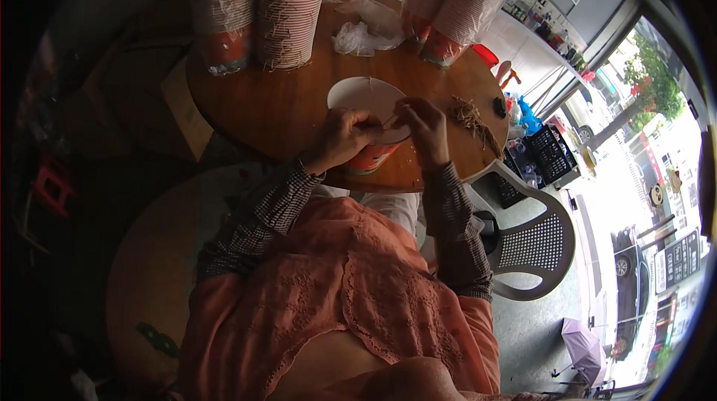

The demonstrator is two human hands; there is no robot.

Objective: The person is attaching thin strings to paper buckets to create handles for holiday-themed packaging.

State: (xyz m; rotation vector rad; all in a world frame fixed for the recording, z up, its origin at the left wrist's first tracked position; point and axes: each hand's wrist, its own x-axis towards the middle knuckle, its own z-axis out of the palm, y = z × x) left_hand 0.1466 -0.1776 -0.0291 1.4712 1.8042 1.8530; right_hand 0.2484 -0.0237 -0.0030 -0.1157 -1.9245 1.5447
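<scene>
A large paper bucket (360, 95), white inside and red and orange outside, stands at the table's near edge in front of me. My left hand (345, 136) is closed on its near rim, thumb and fingers pinched toward the middle. Across from it, my right hand (424, 131) has its fingertips pinched together at the rim's right side. What lies between those fingertips is too small to make out. A thin brown strand shows against the bucket's far inner wall. To the right of my right hand lies a loose pile of brown twisted cords (473, 120).
Tall stacks of nested buckets stand at the back left (295, 16) and, in plastic wrap, at the back right (469, 9). Crumpled clear plastic (366, 31) lies between them. A grey plastic chair (534, 240) and black crates (549, 158) are to the right of the round wooden table (254, 117).
</scene>
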